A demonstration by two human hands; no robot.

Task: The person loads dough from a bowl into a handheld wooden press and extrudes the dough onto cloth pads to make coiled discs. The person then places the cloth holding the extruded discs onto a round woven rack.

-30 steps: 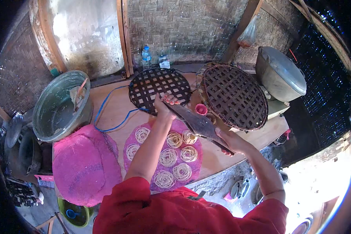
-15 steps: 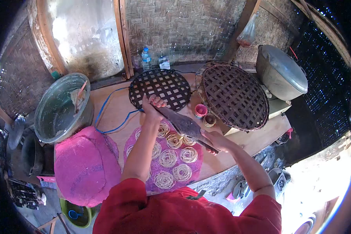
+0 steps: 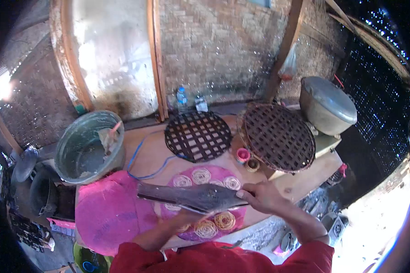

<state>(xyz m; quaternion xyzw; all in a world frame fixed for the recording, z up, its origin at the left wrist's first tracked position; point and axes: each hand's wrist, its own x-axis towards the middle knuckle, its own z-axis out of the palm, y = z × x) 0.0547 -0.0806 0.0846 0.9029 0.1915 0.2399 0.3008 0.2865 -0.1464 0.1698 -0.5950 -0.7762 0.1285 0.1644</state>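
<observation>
A dark, flat wooden tool (image 3: 187, 194) is held level over the round pink cloth (image 3: 221, 172), which carries several pale coiled noodle-like rings (image 3: 206, 229). My right hand (image 3: 263, 197) is wrapped round the tool's right end, thumb on top. Below the tool's middle lies my left hand (image 3: 189, 217), its fingers mostly hidden under the tool and blurred. Just left of the tool is a larger pink cloth (image 3: 107, 214).
Behind are a black woven tray (image 3: 198, 136), a brown woven tray (image 3: 279, 136), two small cups (image 3: 243, 155) and a blue cord (image 3: 139, 157). A green basin (image 3: 89, 148) stands left, a lidded metal pot (image 3: 328, 105) right, a bottle (image 3: 181, 98) by the wall.
The tool has swung from a diagonal to nearly level and come closer to my body. My left hand has moved from its upper left end to beneath it. The camera view has tilted up.
</observation>
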